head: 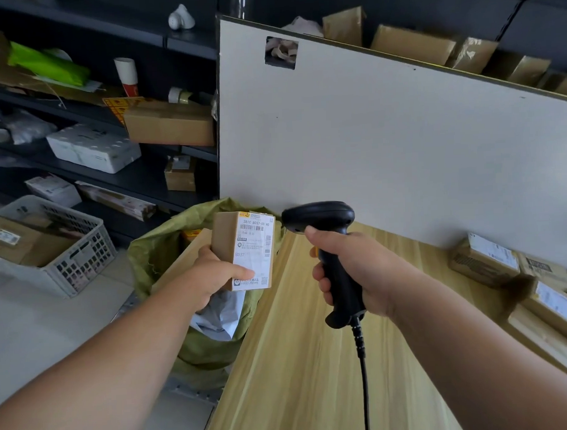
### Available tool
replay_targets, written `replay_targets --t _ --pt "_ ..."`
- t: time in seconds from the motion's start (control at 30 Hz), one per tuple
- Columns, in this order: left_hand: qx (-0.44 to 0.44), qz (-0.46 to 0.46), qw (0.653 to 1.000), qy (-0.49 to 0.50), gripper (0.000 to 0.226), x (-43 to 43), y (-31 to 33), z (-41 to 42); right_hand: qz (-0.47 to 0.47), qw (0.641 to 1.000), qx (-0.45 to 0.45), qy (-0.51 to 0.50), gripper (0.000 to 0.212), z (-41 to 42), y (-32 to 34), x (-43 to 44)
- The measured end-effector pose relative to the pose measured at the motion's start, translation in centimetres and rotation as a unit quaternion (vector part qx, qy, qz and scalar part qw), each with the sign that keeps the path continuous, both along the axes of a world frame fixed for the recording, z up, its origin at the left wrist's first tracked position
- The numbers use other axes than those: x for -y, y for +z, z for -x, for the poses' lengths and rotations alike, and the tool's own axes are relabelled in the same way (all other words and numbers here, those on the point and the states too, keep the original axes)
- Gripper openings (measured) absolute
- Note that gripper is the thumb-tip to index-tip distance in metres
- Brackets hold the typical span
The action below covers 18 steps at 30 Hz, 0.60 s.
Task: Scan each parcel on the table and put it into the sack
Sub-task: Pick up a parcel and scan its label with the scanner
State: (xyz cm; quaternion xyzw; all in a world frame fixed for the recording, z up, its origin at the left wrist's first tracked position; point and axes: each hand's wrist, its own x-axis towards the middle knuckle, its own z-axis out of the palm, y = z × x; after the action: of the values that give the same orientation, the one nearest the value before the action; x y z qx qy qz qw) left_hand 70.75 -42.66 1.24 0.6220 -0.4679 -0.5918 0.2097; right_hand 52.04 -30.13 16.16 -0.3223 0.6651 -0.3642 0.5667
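My left hand [213,274] holds a small brown cardboard parcel [244,249] upright above the open green sack [157,249], its white shipping label turned to the right. My right hand [353,270] grips the handle of a black corded barcode scanner [321,219], whose head points left at the label from a short distance. Inside the sack lie a long cardboard box and a pale plastic mailer. Several more labelled parcels [492,261] sit on the wooden table [301,360] at the right edge.
A white board [386,138] stands upright behind the table. Dark shelves [110,151] at the left carry boxes and packets. A white plastic crate [50,251] with boxes stands on the floor at the left. The scanner's cable hangs down over the table.
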Motion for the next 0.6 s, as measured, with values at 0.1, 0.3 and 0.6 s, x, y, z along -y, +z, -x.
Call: replay_targets --t 0.1,0.3,0.6 --pt "-0.01 0.0 1.0 -0.003 0.075 0.3 0.3 -0.2 -0.001 1.0 0.0 -0.003 0.037 0.1 -0.4 0.3" --pt "-0.01 0.004 1.0 0.022 0.054 2.6 0.8 -1.7 -0.025 0.999 0.004 -0.024 0.038 0.3 -1.8 0.9" --pt "0.232 0.066 0.967 -0.075 0.054 2.8 -3.8 -2.5 -0.045 0.999 0.001 -0.023 0.037 0.2 -4.3 2.7"
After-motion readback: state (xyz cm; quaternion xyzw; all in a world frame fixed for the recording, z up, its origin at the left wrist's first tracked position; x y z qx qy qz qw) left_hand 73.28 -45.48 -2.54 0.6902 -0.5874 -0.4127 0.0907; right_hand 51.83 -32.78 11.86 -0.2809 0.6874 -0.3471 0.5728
